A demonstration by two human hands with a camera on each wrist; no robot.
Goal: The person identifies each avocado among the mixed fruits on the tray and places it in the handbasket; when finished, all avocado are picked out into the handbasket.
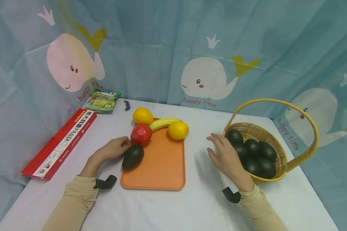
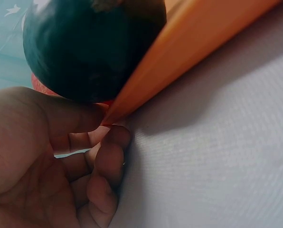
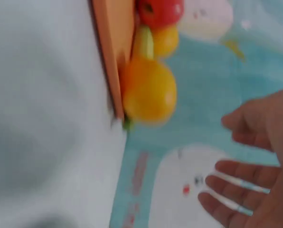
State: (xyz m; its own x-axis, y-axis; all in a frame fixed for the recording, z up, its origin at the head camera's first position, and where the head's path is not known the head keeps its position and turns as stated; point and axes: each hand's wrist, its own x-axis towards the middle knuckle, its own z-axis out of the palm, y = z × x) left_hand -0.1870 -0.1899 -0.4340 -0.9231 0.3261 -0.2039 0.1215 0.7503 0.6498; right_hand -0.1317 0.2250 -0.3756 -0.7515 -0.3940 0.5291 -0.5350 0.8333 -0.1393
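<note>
My left hand (image 1: 115, 148) pinches the left rim of the orange tray (image 1: 164, 166) between thumb and curled fingers, as the left wrist view shows at the tray's edge (image 2: 170, 61). Right beside that grip, a dark green avocado (image 1: 133, 157) lies on the tray. Behind it sits a red pomegranate (image 1: 141, 134), with a yellow lemon (image 1: 143, 116), a banana (image 1: 163, 123) and a second lemon (image 1: 178, 130) along the tray's far side. My right hand (image 1: 226, 157) hovers with fingers spread between the tray and a wicker basket (image 1: 283, 150), holding nothing.
Several dark avocados (image 1: 252, 147) fill the basket, whose tall handle (image 1: 312, 128) arches over it. A red pasta box (image 1: 60, 144) lies at the left. Near the back stand a green snack bag (image 1: 102, 101) and a small purple wrapped candy (image 1: 127, 105). A blue curtain (image 1: 150, 64) hangs behind the table.
</note>
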